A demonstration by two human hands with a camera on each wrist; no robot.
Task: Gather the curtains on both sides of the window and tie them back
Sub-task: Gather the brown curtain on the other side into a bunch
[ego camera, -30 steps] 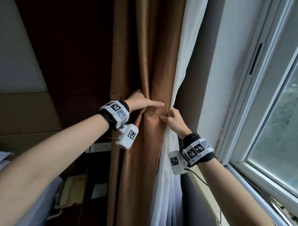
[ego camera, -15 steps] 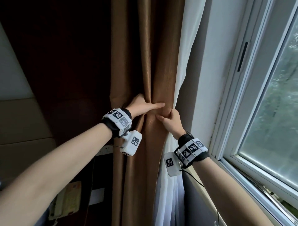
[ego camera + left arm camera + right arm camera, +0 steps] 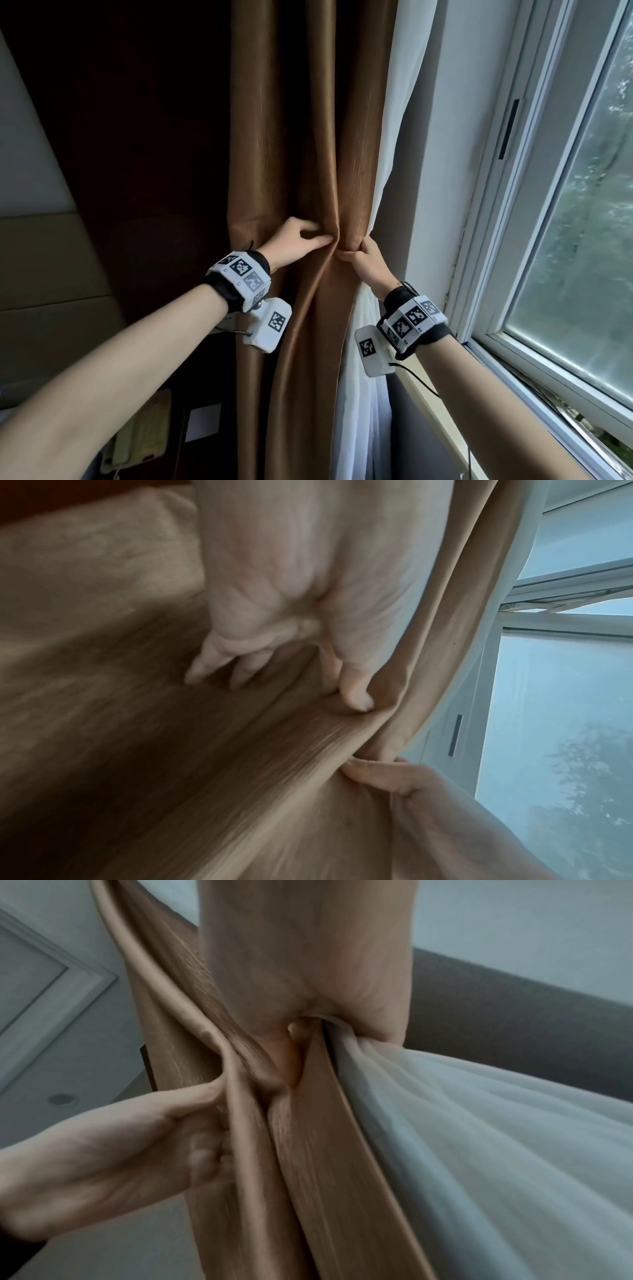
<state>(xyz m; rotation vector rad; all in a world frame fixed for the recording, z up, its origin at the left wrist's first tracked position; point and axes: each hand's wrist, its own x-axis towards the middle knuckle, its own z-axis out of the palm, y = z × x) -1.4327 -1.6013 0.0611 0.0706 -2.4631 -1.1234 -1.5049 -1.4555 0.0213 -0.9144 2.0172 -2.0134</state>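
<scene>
Right of the right hand (image 3: 368, 263), in the head view, a white window frame (image 3: 496, 212) and pale wall are seen; below the left hand (image 3: 294, 241), a cream telephone (image 3: 140, 442) and a wall socket (image 3: 227, 320), well apart from the hands. The brown curtain (image 3: 298, 137) hangs between and above both hands, with the white sheer curtain (image 3: 394, 102) on its window side. Both forearms are raised; both hands meet at one waist in the fabric.

Left wrist view: left hand (image 3: 308, 588) seen curled, thumb pressed into a brown fold, fingers laid on the cloth behind. Right hand (image 3: 394, 777) seen just below, thumb pinching the same fold. Window (image 3: 555, 723) beyond.

Right wrist view: right hand (image 3: 308, 974) is closed round gathered brown curtain (image 3: 308, 1150) and sheer curtain (image 3: 479, 1137) together. Left hand (image 3: 120, 1156) is seen gripping a brown pleat just beside. Blurred.
</scene>
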